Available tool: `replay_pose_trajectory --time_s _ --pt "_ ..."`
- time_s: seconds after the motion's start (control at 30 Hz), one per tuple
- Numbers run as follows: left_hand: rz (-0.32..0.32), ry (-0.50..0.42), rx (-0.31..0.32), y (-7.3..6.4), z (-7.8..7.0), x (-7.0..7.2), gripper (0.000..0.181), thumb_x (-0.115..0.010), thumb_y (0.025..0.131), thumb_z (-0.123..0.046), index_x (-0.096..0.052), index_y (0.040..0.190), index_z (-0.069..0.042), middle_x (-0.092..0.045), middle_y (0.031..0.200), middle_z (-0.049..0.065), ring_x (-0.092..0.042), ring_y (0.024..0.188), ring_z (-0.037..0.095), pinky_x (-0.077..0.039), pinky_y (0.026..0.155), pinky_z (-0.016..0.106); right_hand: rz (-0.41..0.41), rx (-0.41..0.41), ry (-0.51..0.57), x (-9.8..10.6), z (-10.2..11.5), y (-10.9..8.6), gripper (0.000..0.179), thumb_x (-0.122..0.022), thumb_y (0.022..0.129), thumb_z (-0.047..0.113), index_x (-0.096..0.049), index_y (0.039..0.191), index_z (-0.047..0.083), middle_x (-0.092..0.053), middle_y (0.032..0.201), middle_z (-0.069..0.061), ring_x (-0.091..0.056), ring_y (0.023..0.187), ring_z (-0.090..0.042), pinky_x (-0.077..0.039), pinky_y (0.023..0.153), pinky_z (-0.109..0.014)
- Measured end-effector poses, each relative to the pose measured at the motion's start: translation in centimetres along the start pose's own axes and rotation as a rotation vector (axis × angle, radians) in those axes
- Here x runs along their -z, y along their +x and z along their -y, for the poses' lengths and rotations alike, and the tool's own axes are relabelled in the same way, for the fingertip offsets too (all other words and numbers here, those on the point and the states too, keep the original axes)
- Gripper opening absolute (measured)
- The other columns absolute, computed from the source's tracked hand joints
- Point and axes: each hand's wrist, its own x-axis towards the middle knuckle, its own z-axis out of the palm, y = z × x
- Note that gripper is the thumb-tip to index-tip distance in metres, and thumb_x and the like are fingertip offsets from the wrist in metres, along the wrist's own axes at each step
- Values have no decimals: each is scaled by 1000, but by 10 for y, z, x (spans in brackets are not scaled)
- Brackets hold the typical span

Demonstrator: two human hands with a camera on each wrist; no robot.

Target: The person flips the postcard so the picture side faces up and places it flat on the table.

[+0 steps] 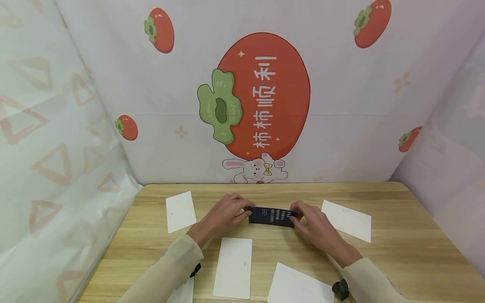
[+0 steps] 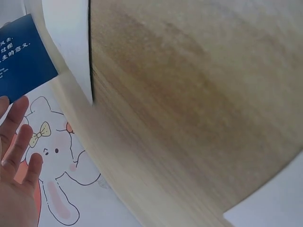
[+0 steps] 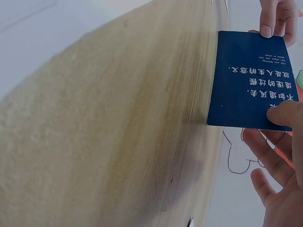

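Observation:
A dark blue card (image 1: 270, 216) printed with white Chinese characters is held up, tilted, over the far middle of the table. My left hand (image 1: 229, 212) pinches its left end between thumb and fingers, and my right hand (image 1: 314, 223) pinches its right end. From the right wrist, the blue card (image 3: 251, 80) shows its lettered face, with the right thumb lying on one edge and the other fingers behind. The left wrist view catches only part of the card (image 2: 23, 61), beside the spread lower fingers of the left hand (image 2: 19, 156).
Several white cards lie around on the wooden table (image 1: 401, 244): one at far left (image 1: 181, 212), one at far right (image 1: 347, 221), one front middle (image 1: 233, 269) and one front right (image 1: 299, 286). Another pokes out under the left sleeve (image 1: 163, 269). A persimmon-print curtain (image 1: 326, 147) hangs behind.

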Motion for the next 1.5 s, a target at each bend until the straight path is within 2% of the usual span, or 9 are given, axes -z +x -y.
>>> replay_pose_trajectory --time_s 0.2,0.37,0.5,0.63,0.8,0.93,1.17,1.3,1.5 --pt "-5 -7 -10 0 1 -1 28 -71 108 -28 -75 136 -23 -79 115 -6 -66 117 15 -55 108 42 -3 -13 5 -1 1 1 23 -80 98 4 -65 113 13 -78 100 -2 -69 87 -10 -61 76 -31" --pt "-19 6 -18 2 1 -2 29 -71 108 -28 -73 137 -23 -79 112 -7 -67 118 16 -51 113 45 -24 -17 -17 -2 1 2 33 -81 96 1 -65 124 10 -77 104 -7 -68 87 -12 -62 75 -33" --pt "-23 39 -6 4 1 -3 32 -71 108 -30 -70 140 -25 -79 111 -8 -67 121 16 -46 121 49 -42 -24 -76 -5 3 2 43 -83 94 0 -64 132 10 -77 109 -9 -67 91 -18 -60 95 -51" --pt "-11 49 30 6 1 -5 37 -70 109 -32 -68 145 -28 -79 112 -9 -65 126 17 -43 125 49 -47 -12 -127 -7 4 0 49 -84 93 0 -62 136 10 -76 116 -10 -67 96 -23 -47 112 -67" --pt "-12 66 66 8 0 -7 38 -71 108 -33 -67 146 -28 -79 109 -9 -63 130 19 -39 127 51 -60 76 -272 -9 1 -1 56 -85 92 3 -59 141 10 -73 130 -13 -72 108 -27 -43 118 -66" --pt "-18 87 83 10 -1 -9 39 -72 107 -32 -67 146 -28 -79 108 -9 -64 129 20 -38 128 53 -64 111 -380 -10 -2 -2 60 -86 92 7 -59 145 12 -71 130 -12 -70 123 -31 -41 119 -66" --pt "-12 118 105 12 -2 -13 47 -74 106 -34 -63 152 -28 -79 125 -5 -64 130 21 -37 128 55 -50 92 -421 -13 -6 -1 67 -84 92 9 -57 153 12 -70 131 -12 -70 123 -32 -39 120 -68" --pt "14 115 114 11 -3 -14 51 -74 106 -34 -60 155 -28 -75 137 -3 -62 131 21 -40 127 52 -26 65 -429 -14 -7 -1 70 -80 93 10 -55 158 12 -68 139 -15 -67 129 -34 -36 121 -72" --pt "60 137 116 9 -2 -15 55 -73 107 -36 -55 158 -27 -70 146 -1 -60 136 21 -45 124 46 22 45 -445 -16 -6 -3 79 -85 91 16 -51 162 12 -61 151 -18 -64 135 -39 -30 123 -74"
